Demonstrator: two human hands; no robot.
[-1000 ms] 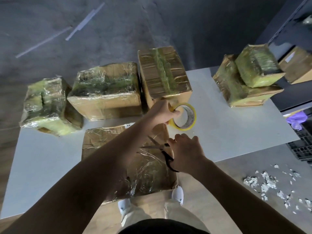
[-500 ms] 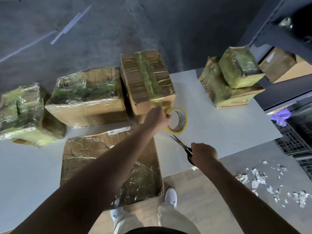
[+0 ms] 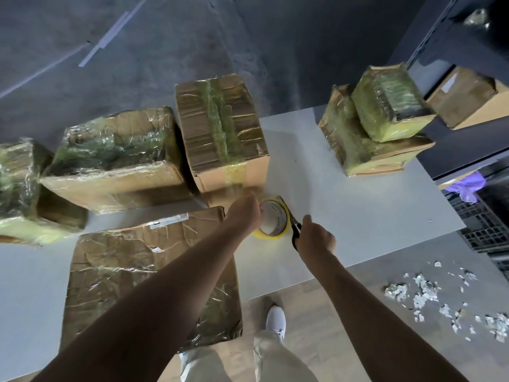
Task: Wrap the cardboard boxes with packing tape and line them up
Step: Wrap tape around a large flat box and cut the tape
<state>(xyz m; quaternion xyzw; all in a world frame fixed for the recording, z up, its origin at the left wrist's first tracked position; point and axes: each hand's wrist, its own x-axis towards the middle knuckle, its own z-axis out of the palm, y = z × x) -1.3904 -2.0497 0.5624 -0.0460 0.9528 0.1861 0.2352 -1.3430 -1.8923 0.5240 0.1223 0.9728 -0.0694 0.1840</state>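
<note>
White table on a grey concrete floor; paper scraps lie on pale boards to my right. Six taped cardboard boxes on the table: three in a row at the far edge, one flat in front, two stacked at right. One tape roll just before the row's right box, my left hand curled round it. My right hand grips one pair of scissors, blades at the roll.

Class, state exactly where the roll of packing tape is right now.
In the head view, the roll of packing tape is near mid-frame, gripped by the left hand, just before the tall taped box, scissors at its right edge.
</note>
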